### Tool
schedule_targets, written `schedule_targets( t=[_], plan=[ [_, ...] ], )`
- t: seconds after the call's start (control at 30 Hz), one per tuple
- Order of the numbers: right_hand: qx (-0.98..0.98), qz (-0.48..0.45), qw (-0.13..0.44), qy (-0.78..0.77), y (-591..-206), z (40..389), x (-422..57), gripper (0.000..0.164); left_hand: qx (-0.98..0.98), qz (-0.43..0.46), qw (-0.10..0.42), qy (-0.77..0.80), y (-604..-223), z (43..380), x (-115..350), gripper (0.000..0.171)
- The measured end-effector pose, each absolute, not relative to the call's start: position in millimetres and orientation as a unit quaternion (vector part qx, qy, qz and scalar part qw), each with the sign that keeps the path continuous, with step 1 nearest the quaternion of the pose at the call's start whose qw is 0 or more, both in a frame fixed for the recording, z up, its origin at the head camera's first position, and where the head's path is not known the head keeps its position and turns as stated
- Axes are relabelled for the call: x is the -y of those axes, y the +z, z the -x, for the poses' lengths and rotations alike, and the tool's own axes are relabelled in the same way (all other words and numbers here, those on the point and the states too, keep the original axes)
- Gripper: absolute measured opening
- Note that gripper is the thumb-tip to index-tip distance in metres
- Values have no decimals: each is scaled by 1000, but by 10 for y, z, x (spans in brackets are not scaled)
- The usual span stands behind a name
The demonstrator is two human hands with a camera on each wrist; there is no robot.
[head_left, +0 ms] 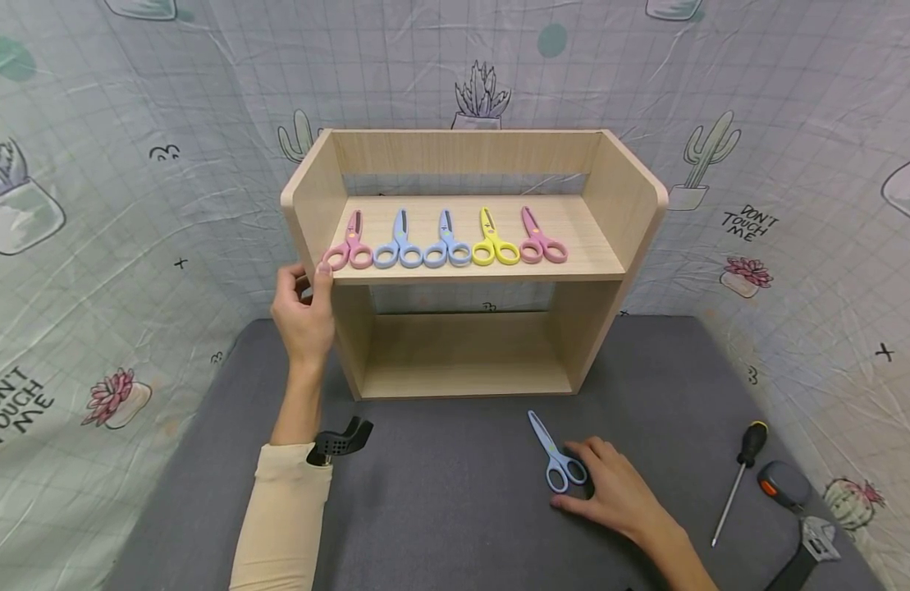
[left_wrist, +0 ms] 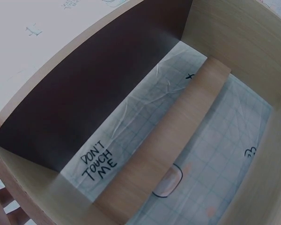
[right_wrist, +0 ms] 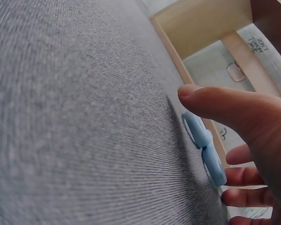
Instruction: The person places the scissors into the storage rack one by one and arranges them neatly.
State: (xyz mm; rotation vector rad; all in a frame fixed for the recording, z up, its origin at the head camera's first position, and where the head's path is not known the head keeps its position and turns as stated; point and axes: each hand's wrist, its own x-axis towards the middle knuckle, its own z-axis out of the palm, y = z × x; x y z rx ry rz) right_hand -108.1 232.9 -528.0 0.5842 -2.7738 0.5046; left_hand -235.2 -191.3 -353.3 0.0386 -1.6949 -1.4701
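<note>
So far five scissors (head_left: 445, 240) line the shelf (head_left: 604, 268) your left hand (head_left: 304, 316) grips, while your right hand (head_left: 615, 492) rests loosely on the last blue scissors (head_left: 556, 456), flat on the tabletop (head_left: 455, 484)
</note>
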Motion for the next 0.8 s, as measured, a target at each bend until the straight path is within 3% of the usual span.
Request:
schedule_targets(
  t=[0.33,0.8],
  plan=[
    [962,-195,108,156,-5290,1072,-2316,76,682,-9,436,-586,-3534,2341,1927,37],
    [957,-208,160,127,-5326,1103,-2255,57,682,-8,435,-588,-3539,2349,1929,37]
  ],
)
